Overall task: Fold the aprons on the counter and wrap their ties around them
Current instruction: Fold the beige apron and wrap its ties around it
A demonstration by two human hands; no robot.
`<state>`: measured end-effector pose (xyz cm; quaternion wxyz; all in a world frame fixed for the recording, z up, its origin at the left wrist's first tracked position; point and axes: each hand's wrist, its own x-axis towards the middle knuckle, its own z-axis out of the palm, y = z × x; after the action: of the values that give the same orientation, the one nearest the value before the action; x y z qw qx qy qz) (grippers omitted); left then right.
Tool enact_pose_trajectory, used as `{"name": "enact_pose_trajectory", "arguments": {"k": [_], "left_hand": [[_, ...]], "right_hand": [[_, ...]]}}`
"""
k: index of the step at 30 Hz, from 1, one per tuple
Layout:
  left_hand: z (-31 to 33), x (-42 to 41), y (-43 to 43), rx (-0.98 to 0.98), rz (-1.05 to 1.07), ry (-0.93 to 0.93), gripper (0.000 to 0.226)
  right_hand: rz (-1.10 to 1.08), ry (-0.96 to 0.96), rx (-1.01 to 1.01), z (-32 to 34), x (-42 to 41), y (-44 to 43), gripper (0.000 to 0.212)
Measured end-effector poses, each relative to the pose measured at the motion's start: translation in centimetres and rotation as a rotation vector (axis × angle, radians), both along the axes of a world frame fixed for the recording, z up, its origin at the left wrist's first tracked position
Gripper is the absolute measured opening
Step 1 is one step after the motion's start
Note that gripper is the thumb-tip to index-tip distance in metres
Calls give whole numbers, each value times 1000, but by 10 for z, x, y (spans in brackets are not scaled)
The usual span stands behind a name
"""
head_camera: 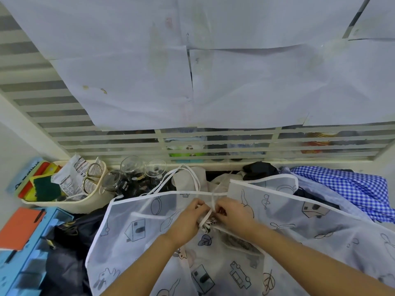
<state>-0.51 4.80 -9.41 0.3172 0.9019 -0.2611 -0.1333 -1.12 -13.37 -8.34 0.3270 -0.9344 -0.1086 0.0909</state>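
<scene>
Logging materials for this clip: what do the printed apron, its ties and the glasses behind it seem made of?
Printed apron: thin, matte, translucent sheet, probably plastic or coated fabric; the layers beneath show through. Ties: flat white tape, likely woven fabric. Glasses: clear, glossy, with highlights; glass, possibly plastic.

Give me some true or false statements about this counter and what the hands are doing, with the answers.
1. The left hand and right hand both hold a small bundle bound with a white tie. True.
2. The hands work above a plain black apron. False: the apron spread under them is a translucent white apron printed with line drawings.
3. A blue checked cloth lies at the right. True.
4. The scissors lie on the apron. False: they stand in the cream basket at the left.
5. Clear glasses sit at the back left, beside the basket. True.
</scene>
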Motion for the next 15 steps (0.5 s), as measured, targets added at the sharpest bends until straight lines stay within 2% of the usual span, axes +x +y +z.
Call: {"name": "enact_pose_trajectory", "arguments": {"k": [6,9,11,15], "left_hand": [[-24,-12,20,-13,57,124,47],[-28,-18,29,-29,113,254,50],[-27,-24,30,-87,198,336,41],[-30,-29,28,-135,308,340,14]], "right_hand": [[-18,22,37,-31,-9,16,12],[6,32,6,-36,-8,27,13],[5,43,-23,-36,-5,32,12],[5,89,-72,-38,1,36,11]]}}
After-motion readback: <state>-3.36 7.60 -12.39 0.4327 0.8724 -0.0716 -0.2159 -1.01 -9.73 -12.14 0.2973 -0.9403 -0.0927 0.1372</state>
